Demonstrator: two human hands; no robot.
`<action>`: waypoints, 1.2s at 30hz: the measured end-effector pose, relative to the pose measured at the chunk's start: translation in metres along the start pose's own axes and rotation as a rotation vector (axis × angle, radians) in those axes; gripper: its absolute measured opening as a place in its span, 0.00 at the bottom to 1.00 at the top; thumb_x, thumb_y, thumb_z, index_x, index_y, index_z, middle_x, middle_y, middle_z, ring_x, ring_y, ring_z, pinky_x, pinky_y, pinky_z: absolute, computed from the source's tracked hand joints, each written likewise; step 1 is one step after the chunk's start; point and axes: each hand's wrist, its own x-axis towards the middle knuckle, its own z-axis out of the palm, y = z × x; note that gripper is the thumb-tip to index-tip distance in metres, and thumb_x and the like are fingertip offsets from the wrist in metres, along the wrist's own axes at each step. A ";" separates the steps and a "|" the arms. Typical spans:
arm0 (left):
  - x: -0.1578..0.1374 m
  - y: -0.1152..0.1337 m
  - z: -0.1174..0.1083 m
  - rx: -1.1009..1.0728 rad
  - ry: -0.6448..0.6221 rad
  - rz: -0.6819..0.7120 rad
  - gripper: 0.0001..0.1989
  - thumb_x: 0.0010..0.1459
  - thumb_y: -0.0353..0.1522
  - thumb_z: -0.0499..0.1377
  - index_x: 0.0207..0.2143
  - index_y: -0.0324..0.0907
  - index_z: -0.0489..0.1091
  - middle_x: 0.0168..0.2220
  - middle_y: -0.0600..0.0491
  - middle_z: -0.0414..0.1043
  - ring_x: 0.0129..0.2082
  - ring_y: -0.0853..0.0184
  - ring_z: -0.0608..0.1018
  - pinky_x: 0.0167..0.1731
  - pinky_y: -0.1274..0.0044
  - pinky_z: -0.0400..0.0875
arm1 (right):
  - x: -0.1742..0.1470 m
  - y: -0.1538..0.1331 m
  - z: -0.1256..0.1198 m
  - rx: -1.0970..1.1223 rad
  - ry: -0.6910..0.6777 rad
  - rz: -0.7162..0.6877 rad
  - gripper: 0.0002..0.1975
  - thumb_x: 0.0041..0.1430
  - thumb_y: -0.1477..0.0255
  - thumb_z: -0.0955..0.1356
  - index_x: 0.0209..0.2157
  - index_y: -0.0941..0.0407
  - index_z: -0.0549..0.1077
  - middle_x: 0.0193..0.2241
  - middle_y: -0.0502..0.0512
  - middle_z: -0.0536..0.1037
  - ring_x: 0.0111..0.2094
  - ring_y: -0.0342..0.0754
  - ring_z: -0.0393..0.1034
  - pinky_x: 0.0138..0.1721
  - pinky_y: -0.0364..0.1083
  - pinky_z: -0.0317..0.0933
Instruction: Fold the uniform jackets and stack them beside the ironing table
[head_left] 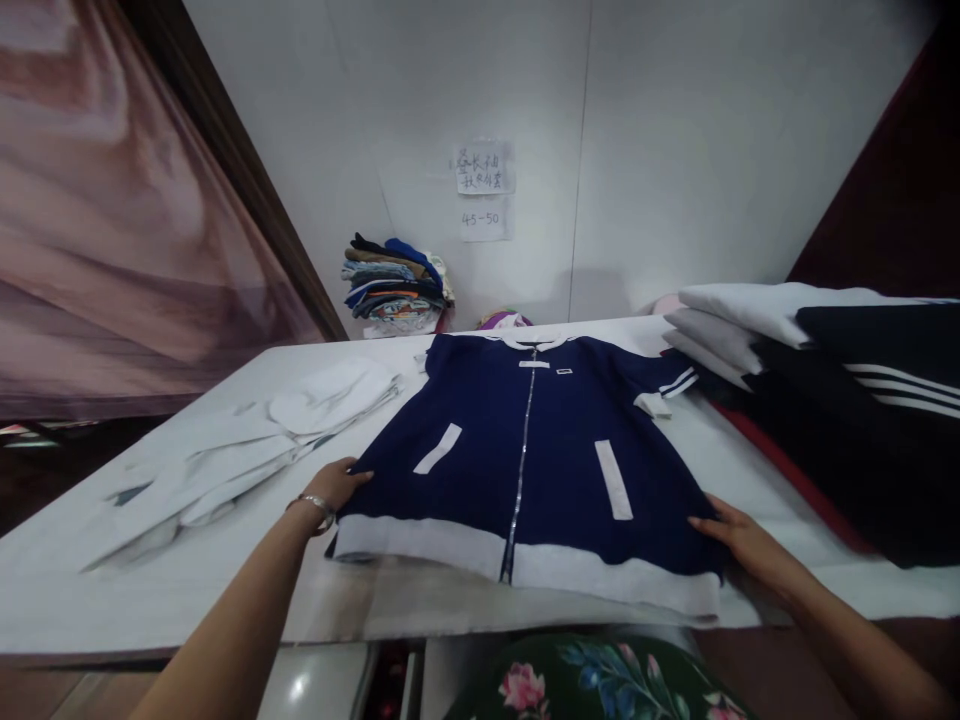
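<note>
A navy zip-up jacket (480, 450) lies spread face up, its zipper closed down the middle. It has white pocket strips, a white hem band and a white collar, which points away from me. The right sleeve in view ends in white stripes; most of both sleeves is tucked out of sight. My left hand (339, 487), with a bracelet at the wrist, pinches the jacket's left side edge just above the hem. On the opposite side edge, my right hand (731, 535) grips the fabric with its thumb on top and the fingers partly hidden beneath.
White garments (292, 430) lie loosely on the left of the white table (225, 600). A stack of dark and light clothes (817, 420) takes up the right side. Folded clothes (397, 285) are piled at the back, near paper signs (485, 190) on the wall.
</note>
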 end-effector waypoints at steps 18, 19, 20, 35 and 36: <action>-0.087 0.134 0.083 0.205 0.033 0.822 0.25 0.57 0.43 0.55 0.55 0.41 0.64 0.60 0.43 0.60 0.60 0.57 0.61 0.58 0.64 0.54 | -0.002 -0.030 0.018 -0.770 0.250 -0.646 0.26 0.59 0.63 0.62 0.59 0.50 0.62 0.61 0.55 0.60 0.61 0.54 0.53 0.61 0.55 0.49; -0.091 0.142 0.095 0.204 0.009 0.858 0.27 0.57 0.44 0.54 0.57 0.41 0.62 0.62 0.43 0.57 0.62 0.56 0.58 0.59 0.62 0.52 | 0.002 -0.036 0.023 -0.790 0.207 -0.699 0.25 0.60 0.63 0.62 0.59 0.49 0.61 0.62 0.54 0.59 0.62 0.53 0.51 0.61 0.54 0.49; -0.095 0.148 0.104 0.212 -0.015 0.884 0.29 0.58 0.45 0.53 0.58 0.41 0.61 0.63 0.44 0.54 0.63 0.56 0.55 0.59 0.60 0.50 | 0.008 -0.039 0.027 -0.812 0.151 -0.733 0.25 0.61 0.64 0.61 0.60 0.49 0.60 0.62 0.53 0.58 0.62 0.52 0.50 0.61 0.54 0.49; -0.093 0.150 0.143 0.307 -0.044 0.902 0.33 0.60 0.50 0.46 0.63 0.43 0.54 0.65 0.44 0.48 0.65 0.54 0.50 0.60 0.56 0.45 | 0.097 -0.054 -0.017 -0.189 0.327 -0.377 0.19 0.51 0.63 0.67 0.44 0.56 0.74 0.46 0.58 0.76 0.48 0.53 0.70 0.49 0.51 0.63; -0.093 0.150 0.143 0.302 -0.039 0.906 0.33 0.60 0.50 0.46 0.63 0.43 0.54 0.65 0.44 0.48 0.65 0.54 0.50 0.60 0.56 0.45 | 0.108 -0.063 -0.020 -0.130 0.397 -0.330 0.18 0.50 0.63 0.68 0.43 0.56 0.74 0.45 0.58 0.76 0.48 0.53 0.69 0.46 0.49 0.64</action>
